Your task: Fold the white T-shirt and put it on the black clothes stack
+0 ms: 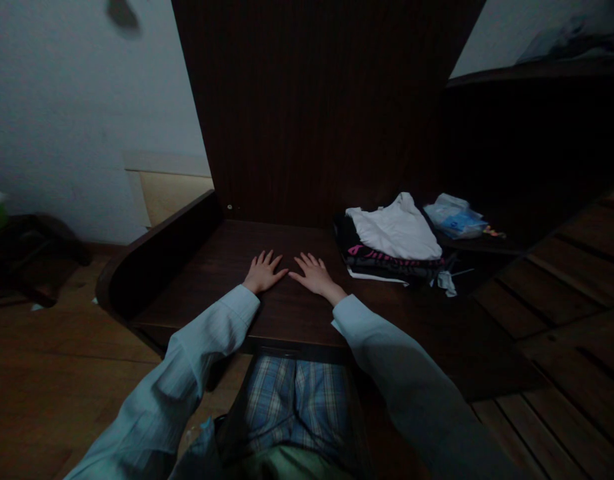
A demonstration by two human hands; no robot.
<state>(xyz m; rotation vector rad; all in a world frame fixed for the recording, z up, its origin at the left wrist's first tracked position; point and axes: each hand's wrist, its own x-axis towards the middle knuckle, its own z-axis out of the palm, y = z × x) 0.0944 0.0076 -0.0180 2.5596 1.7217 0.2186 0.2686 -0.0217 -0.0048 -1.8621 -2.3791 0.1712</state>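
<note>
Left hand and right hand lie flat, fingers spread, palms down on the dark wood-grain shelf, fingertips nearly meeting, holding nothing. Right of them: folded clothes stack, white fabric on top. Crumpled plastic bag behind it.

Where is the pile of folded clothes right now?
In the head view, the pile of folded clothes lies on the dark wooden surface, right of the right hand, beside a blue plastic bag.

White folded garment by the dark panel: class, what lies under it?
Under the white garment lies a black garment with pink lettering; anything lower in the stack is covered.
</note>
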